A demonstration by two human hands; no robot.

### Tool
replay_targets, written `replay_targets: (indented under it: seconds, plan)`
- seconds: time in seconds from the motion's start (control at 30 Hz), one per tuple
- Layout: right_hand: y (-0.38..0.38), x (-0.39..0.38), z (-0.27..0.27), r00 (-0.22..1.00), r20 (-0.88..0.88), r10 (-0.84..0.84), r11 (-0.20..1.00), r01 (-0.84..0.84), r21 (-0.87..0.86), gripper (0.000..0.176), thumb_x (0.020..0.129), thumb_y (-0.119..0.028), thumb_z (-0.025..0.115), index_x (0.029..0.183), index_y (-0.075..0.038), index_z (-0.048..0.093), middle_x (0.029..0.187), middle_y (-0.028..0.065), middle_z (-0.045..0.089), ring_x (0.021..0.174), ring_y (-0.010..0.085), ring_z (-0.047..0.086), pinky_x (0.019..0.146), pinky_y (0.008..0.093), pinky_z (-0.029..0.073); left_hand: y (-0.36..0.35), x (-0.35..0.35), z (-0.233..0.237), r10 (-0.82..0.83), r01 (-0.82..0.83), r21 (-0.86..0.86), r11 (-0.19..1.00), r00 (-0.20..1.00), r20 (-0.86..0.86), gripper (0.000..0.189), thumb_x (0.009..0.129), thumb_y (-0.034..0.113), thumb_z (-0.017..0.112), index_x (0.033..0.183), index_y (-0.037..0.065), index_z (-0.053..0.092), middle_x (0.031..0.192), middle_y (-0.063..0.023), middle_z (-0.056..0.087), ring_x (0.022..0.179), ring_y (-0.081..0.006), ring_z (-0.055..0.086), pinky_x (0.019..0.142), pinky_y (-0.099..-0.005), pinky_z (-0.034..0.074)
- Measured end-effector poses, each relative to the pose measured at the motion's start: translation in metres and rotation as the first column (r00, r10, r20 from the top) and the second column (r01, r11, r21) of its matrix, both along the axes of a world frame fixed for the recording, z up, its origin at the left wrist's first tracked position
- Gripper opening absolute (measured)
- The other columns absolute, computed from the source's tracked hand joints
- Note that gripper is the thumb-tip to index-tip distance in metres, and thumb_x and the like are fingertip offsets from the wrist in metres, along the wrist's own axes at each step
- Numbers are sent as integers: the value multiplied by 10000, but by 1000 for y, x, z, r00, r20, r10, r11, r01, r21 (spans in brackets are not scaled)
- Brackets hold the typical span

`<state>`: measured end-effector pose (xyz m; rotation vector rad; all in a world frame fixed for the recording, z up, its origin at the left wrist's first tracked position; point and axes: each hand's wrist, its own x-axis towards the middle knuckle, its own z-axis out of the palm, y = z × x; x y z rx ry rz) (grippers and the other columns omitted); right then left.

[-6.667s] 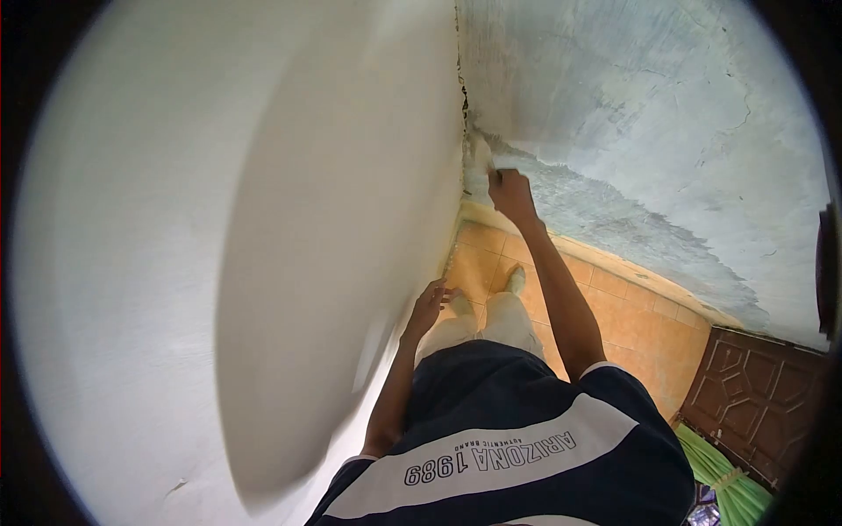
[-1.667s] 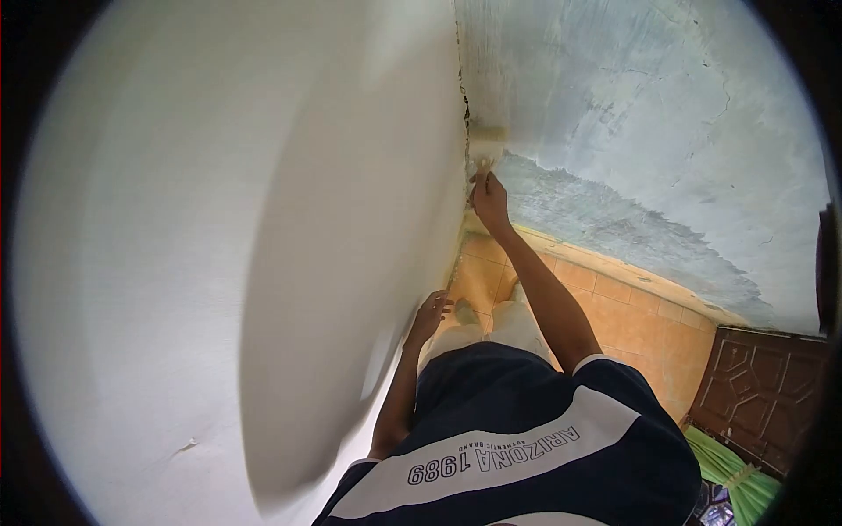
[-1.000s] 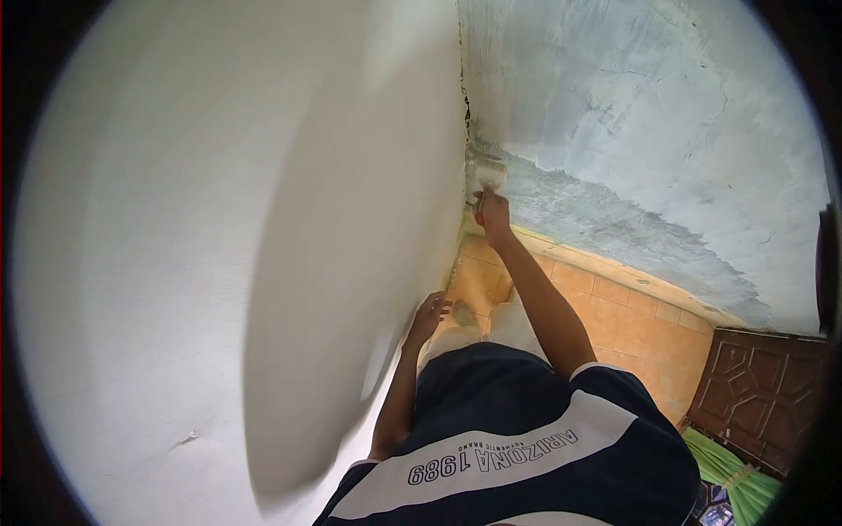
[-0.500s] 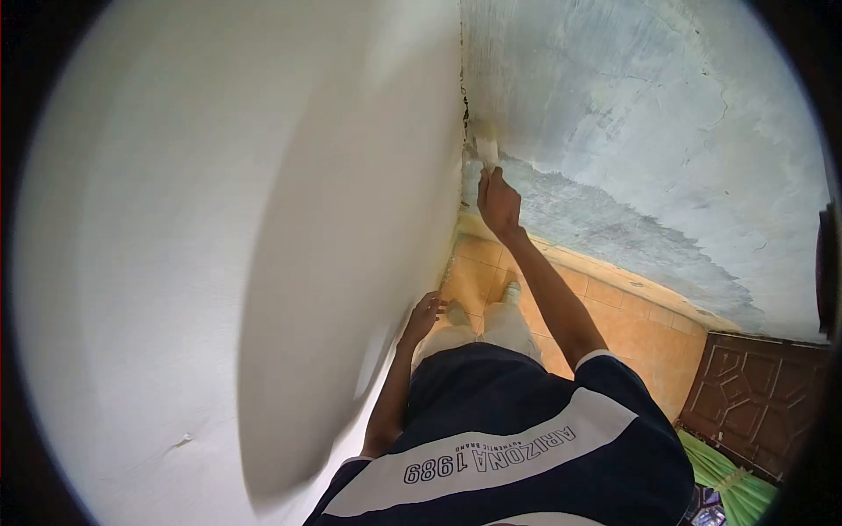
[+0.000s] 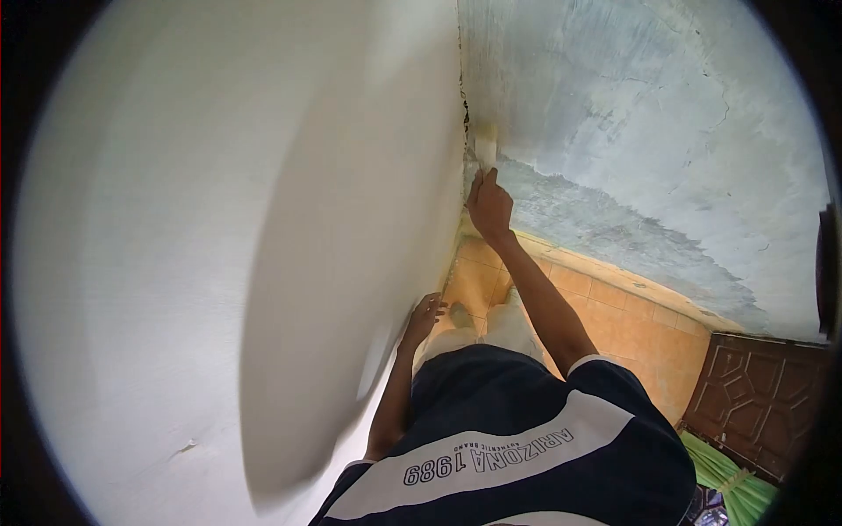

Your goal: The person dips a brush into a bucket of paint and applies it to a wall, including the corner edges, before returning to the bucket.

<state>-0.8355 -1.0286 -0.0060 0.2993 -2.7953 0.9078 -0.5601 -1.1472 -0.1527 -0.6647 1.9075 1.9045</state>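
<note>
My right hand [image 5: 491,203] grips a flat paintbrush [image 5: 487,151] with a pale band and a yellowish tip. The brush points upward at the grey patchy wall [image 5: 605,131], close to the corner where that wall meets the white wall [image 5: 333,219]. The fingers are closed round its lower end and hide the handle. Lower down, my left hand [image 5: 425,319] hangs beside the white wall, holding nothing, with its loosely bent fingers apart.
A dark cracked seam [image 5: 464,96] runs up the corner. Below are orange floor tiles [image 5: 614,320] and my feet, close to the wall's base. At the lower right stand a brown panelled door [image 5: 754,394] and a green curtain [image 5: 724,473].
My right hand has shifted slightly left, nearer the corner, and the brush is now more upright. My left hand has stayed almost where it was.
</note>
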Motion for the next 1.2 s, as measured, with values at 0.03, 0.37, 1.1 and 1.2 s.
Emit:
replay_targets:
  seconds: [0.03,0.37,1.1,1.2]
  plan:
    - [2,2,-4,1000,20,5,1000,-5,3,254,1048,-239,465,1045,15,462,682,256,676,637,442,693,584,535,564,0,0,2,1,-1,-2,1000,1000,-3,496,1099,425,407,1449,79,469,1257,-122,671,1104,-238,641,960,-405,514]
    - [4,-16,-8,998,52,31,999,-33,34,269,1044,-225,471,1068,43,471,671,258,668,623,437,688,563,533,560,4,-4,0,-40,40,-16,999,999,-3,442,1102,384,422,1419,86,498,1222,-108,690,1065,-232,665,920,-389,529]
    - [26,9,-43,996,2,93,807,-74,-586,339,1101,-243,422,941,22,560,640,178,641,581,367,657,525,431,473,1,-19,7,-6,5,-53,999,1000,-24,468,1086,452,448,1369,90,538,1169,-109,710,1020,-216,693,854,-376,548]
    - [16,-1,-26,996,34,84,796,-47,-603,292,1077,-225,448,963,9,580,687,211,659,634,437,661,580,499,505,1,-19,2,-19,18,-55,998,999,-30,459,1089,440,447,1371,89,537,1172,-109,711,1017,-214,693,858,-374,547]
